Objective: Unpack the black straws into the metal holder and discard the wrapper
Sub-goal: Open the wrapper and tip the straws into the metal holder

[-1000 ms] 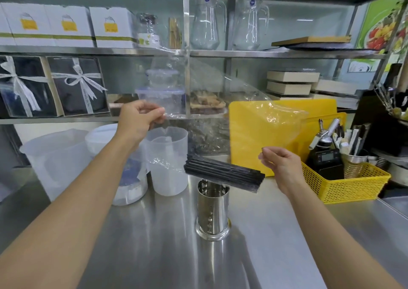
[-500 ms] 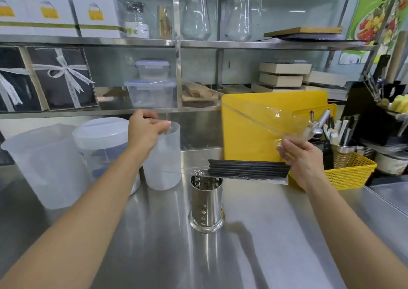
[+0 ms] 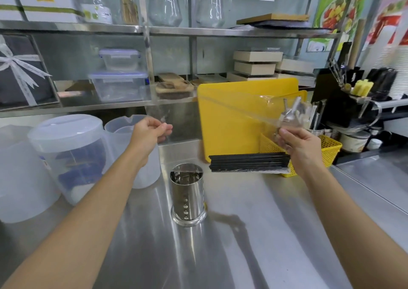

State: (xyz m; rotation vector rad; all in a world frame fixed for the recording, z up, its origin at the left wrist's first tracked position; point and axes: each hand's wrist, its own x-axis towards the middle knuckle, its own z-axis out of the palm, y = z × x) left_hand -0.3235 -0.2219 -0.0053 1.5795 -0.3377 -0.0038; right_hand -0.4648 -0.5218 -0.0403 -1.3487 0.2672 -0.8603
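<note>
Brushed steel counter [image 3: 254, 233] below steel shelving. Left hand [image 3: 148, 132] pinches one end of the clear crinkled wrapper [image 3: 254, 112]; the perforated cylindrical metal holder [image 3: 187, 195] stands upright at centre. The black straws [image 3: 248, 162] lie bundled level in the wrapper's bottom, up and right of the holder, right hand [image 3: 301, 147] pinching the film above them.

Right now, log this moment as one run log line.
hands: both pinching clear plastic wrapper | black straws: bundled, level, still in wrapper | perforated metal holder: upright, no straws

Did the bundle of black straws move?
Yes. The black straws went rightward, from directly above the metal holder to beside it, toward the yellow basket.
</note>
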